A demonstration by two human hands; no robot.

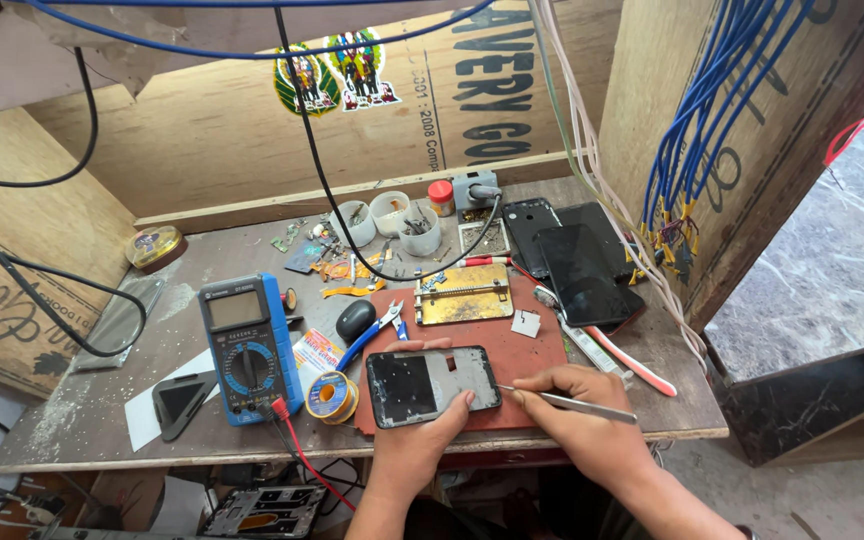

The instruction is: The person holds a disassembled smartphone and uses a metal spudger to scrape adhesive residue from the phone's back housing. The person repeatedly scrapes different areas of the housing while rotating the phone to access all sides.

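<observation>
My left hand (414,440) grips an opened phone body (432,385) from below, thumb on its near right corner, holding it flat over a reddish-brown work mat (532,355). The phone's inside faces up, dark on the left and grey on the right. My right hand (577,405) pinches metal tweezers (567,402) whose tip touches the phone's right edge. A small white square piece (526,323) lies on the mat just beyond.
A blue multimeter (250,345) with a red lead, a solder spool (331,396), blue-handled cutters (377,328) and a brass holder plate (462,294) surround the mat. Dark phones (577,265) are stacked at right. Small cups (389,215) stand at the back. Plywood walls enclose the desk.
</observation>
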